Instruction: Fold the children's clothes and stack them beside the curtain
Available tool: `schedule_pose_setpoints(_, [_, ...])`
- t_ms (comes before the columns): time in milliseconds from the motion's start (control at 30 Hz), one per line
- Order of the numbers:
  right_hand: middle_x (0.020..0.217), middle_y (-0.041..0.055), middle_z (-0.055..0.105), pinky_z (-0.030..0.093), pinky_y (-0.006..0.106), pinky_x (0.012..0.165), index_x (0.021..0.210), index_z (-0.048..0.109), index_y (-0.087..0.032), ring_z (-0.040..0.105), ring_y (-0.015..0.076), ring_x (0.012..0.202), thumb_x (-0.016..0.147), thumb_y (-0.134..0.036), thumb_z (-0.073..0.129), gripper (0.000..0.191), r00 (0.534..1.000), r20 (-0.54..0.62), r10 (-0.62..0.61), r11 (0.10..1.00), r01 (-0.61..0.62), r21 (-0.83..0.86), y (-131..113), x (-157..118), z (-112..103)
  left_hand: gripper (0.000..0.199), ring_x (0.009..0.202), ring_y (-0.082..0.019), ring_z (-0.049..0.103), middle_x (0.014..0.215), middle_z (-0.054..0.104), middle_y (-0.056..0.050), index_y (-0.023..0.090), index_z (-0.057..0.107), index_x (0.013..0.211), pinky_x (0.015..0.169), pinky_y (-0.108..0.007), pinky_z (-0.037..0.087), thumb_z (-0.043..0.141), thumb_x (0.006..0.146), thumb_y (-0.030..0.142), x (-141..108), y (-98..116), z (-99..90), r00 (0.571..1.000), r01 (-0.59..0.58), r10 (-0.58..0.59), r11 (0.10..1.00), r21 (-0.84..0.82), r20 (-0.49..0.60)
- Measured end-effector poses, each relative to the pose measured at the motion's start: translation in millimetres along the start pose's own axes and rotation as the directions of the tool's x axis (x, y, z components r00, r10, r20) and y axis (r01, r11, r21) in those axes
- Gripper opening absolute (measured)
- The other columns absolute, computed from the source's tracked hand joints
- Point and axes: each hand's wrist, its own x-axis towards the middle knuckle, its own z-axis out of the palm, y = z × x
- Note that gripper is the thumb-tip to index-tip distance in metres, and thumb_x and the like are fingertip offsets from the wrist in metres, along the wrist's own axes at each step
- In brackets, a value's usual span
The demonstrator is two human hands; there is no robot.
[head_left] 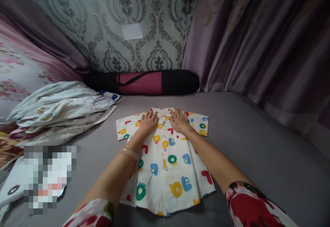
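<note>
A small white short-sleeved shirt (165, 154) with colourful letter-like prints lies spread front side up, its collar away from me and its hem towards me. Buttons run down its middle. My left hand (149, 121) rests flat on the shirt near the collar, left of the button line, fingers spread. On the other side of the collar, my right hand (179, 119) also lies flat with its fingers apart. Neither hand grips anything. Part of the shirt's left side is hidden under my left forearm, which wears a pale bangle (129, 153).
The shirt lies on a grey sheet (257, 144). Folded light cloths (64, 106) are piled at the left, above a white device (18, 182) and a blurred-out object (53, 179). A black and maroon roll bag (144, 82) lies along the patterned wall. Purple curtains (244, 38) hang at the right.
</note>
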Motion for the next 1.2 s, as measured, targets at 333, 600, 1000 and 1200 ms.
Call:
schedule_pose_setpoints(333, [0.159, 0.0116, 0.029, 0.017, 0.054, 0.114, 0.15, 0.037, -0.02, 0.026, 0.0313, 0.144, 0.101, -0.048, 0.023, 0.058, 0.998, 0.069, 0.0, 1.0, 0.0, 0.006, 0.6, 11.2, -9.8, 0.051, 0.144, -0.032, 0.031, 0.155, 0.036, -0.015, 0.02, 0.045, 0.144, 0.115, -0.051, 0.024, 0.03, 0.099, 0.039, -5.6, 2.2, -1.1, 0.987, -0.061, 0.062, 0.998, 0.006, -0.149])
schedule_pose_setpoints(600, [0.131, 0.0121, 0.061, 0.034, 0.041, 0.103, 0.123, 0.064, -0.021, 0.05, 0.0277, 0.124, 0.102, -0.029, 0.027, 0.043, 0.993, 0.056, -0.104, 0.994, 0.105, -0.008, -19.9, 63.8, -40.8, 0.048, 0.138, -0.024, 0.04, 0.146, 0.05, -0.012, 0.025, 0.054, 0.134, 0.118, -0.047, 0.021, 0.033, 0.099, 0.049, -14.3, 4.4, -9.5, 0.935, -0.303, 0.292, 0.953, -0.026, -0.199])
schedule_pose_setpoints(1000, [0.107, 0.0058, 0.072, 0.043, 0.037, 0.094, 0.103, 0.07, -0.027, 0.063, 0.0242, 0.104, 0.092, -0.037, 0.054, 0.022, 0.958, 0.257, -0.127, 0.99, 0.105, 0.097, -22.0, 112.2, -37.5, 0.06, 0.143, -0.026, 0.034, 0.151, 0.042, -0.015, 0.023, 0.05, 0.141, 0.118, -0.047, 0.023, 0.038, 0.095, 0.06, -10.7, 3.4, -8.4, 0.958, -0.269, 0.262, 0.962, -0.046, -0.117])
schedule_pose_setpoints(1200, [0.119, 0.009, 0.065, 0.039, 0.037, 0.095, 0.108, 0.065, -0.023, 0.056, 0.0251, 0.113, 0.097, -0.032, 0.047, 0.023, 0.983, 0.128, -0.134, 0.987, 0.121, 0.107, -21.8, 99.7, -28.8, 0.062, 0.146, -0.034, 0.025, 0.155, 0.036, -0.012, 0.027, 0.049, 0.142, 0.118, -0.051, 0.021, 0.038, 0.093, 0.063, -10.1, 3.4, -7.4, 0.971, -0.226, 0.223, 0.974, -0.03, -0.087])
